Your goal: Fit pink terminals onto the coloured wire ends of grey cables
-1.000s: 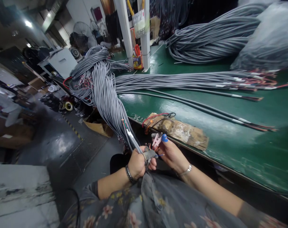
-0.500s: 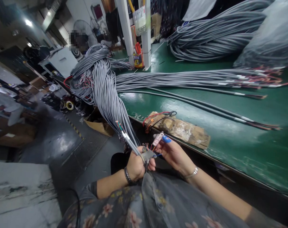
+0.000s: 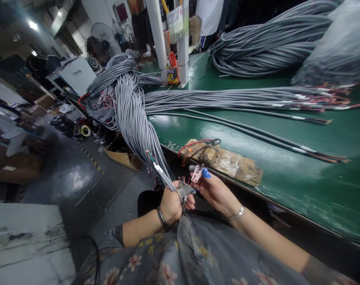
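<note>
My left hand [image 3: 171, 203] is closed around the end of a grey cable [image 3: 163, 178], with its stripped coloured wires [image 3: 184, 182] sticking up above my thumb. My right hand [image 3: 214, 190] is closed on a small pink and blue hand tool [image 3: 198, 173], whose tip is at those wires. Both hands hover over my lap, just off the near edge of the green table [image 3: 287, 174]. The cable runs up into a thick hanging bundle of grey cables [image 3: 129, 107] at the table's left corner.
A taped cardboard pad [image 3: 227, 161] with red wires and scissors lies on the table's near edge. Long grey cables [image 3: 242, 99] stretch across the table; big coils [image 3: 271, 39] lie behind. White posts [image 3: 182, 39] stand at the back. Boxes and clutter fill the floor at left.
My right hand with the tool drew slightly away from the wire ends and has come back close to them. My left hand kept its grip on the cable.
</note>
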Motion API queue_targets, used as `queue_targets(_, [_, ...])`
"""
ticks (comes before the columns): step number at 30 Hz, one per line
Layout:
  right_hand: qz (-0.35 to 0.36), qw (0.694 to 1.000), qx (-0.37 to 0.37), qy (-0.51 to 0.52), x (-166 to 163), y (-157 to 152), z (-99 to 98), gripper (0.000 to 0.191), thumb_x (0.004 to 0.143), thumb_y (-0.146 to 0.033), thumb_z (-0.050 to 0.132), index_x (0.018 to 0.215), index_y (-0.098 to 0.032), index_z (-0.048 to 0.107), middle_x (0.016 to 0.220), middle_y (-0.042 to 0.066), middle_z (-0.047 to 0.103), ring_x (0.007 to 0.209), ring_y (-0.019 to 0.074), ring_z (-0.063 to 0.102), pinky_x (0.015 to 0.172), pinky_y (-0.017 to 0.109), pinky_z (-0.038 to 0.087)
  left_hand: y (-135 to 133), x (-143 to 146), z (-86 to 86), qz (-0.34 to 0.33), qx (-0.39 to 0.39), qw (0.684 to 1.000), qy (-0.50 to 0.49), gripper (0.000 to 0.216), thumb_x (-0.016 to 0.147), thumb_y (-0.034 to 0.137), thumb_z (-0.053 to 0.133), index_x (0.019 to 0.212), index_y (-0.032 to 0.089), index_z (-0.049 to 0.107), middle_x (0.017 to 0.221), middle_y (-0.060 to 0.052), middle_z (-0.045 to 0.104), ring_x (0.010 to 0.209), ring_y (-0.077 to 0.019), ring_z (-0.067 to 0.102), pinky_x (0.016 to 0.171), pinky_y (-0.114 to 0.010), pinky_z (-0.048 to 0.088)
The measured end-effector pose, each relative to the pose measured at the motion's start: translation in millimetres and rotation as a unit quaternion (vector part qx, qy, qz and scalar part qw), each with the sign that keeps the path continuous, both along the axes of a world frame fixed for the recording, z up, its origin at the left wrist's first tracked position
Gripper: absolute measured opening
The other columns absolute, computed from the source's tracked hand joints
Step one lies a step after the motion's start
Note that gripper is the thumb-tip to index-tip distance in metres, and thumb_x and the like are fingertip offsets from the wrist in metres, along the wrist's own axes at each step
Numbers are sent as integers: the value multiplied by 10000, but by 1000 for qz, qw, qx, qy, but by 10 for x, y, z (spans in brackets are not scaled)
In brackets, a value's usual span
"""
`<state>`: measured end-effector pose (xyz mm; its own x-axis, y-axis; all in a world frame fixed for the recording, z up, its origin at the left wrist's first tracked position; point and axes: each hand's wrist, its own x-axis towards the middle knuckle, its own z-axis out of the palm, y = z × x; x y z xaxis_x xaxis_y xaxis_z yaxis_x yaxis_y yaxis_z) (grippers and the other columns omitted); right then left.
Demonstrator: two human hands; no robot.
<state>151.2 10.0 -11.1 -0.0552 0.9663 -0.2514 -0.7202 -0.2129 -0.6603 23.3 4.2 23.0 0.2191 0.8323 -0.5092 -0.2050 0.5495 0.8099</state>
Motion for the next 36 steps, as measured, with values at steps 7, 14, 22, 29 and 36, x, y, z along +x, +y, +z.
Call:
queue_targets(7, [24,999,-16,24,12,-16,-3,458,589,-631,779,788,-221,733,733,18,683,630,146,561,550,255,451,-22,-13,-26,-6,-5,1000,5,478,441,527,800,572,157,526,395,1,564,291,-97,475,311,-183,301])
queue_targets(14, [32,999,-26,12,57,-14,22,372,635,-533,801,810,-213,729,706,3,666,606,120,556,529,226,476,-85,-80,3,-6,8,1000,-17,469,481,513,801,601,156,520,409,8,551,307,-100,484,329,-195,341])
queue_targets(22, [10,1000,-12,-25,55,-31,56,337,640,-494,809,764,-195,716,630,-14,600,551,104,494,503,221,449,-42,-43,2,5,0,1000,-16,469,460,511,799,601,155,528,399,9,545,295,-94,464,319,-196,325])
queue_targets(29, [15,999,6,-39,70,-30,79,319,652,-484,809,676,-187,695,628,1,598,555,116,484,511,241,440,-21,2,-29,-4,4,1000,-15,463,477,521,786,610,147,546,407,-1,551,304,-93,471,321,-196,310])
queue_targets(36, [14,1000,-13,-16,58,-10,57,362,584,-536,832,657,-209,695,619,-8,601,574,124,496,529,249,437,-13,14,-36,-1,-1,1000,-5,454,469,515,781,594,147,546,407,-10,563,299,-97,475,318,-197,313])
